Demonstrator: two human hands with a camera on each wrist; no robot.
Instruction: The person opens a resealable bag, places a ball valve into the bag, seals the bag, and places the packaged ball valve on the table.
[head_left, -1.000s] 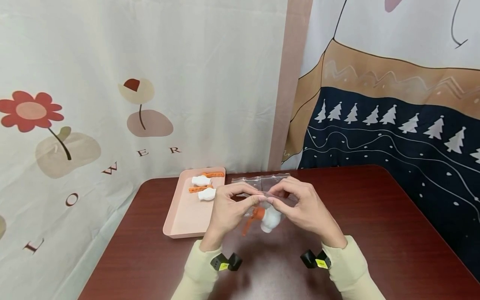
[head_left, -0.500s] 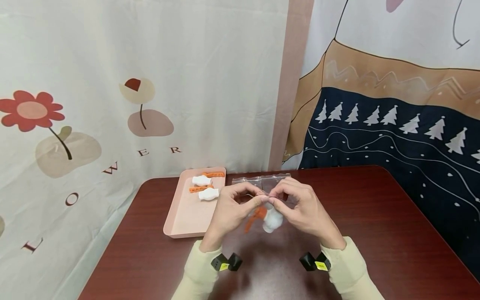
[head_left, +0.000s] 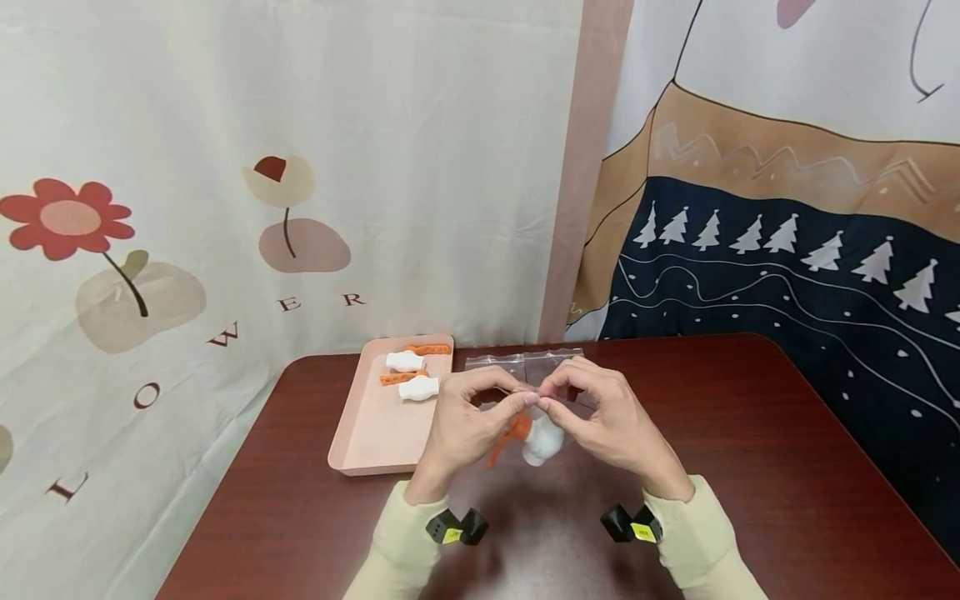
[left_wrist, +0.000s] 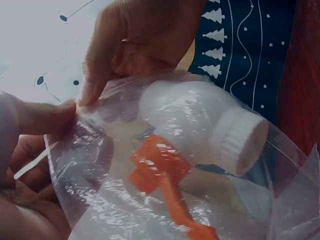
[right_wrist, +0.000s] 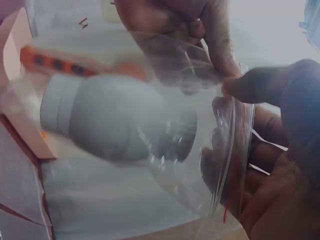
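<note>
Held up between my hands is a clear zip bag [right_wrist: 175, 175] with a white plastic ball valve [head_left: 543, 437] inside. The valve's orange lever [left_wrist: 172, 200] shows through the film and hangs down to the left in the head view. My left hand [head_left: 465, 421] pinches the top edge of the bag between thumb and index finger. Right beside it, my right hand [head_left: 611, 412] pinches the same edge, thumb tips nearly meeting. In the right wrist view the zip strip [right_wrist: 232, 150] runs along the pinched edge.
A pink tray [head_left: 375, 433] stands on the left of the brown table [head_left: 750, 467], with white valves [head_left: 418, 388] and their orange levers [head_left: 403, 378] inside. Behind my hands lie more clear zip bags [head_left: 495, 363]. Printed curtains [head_left: 450, 167] hang right behind the table.
My fingertips have drawn slightly closer together along the bag's edge. The bag and valve have shifted a little; the tray has not moved.
</note>
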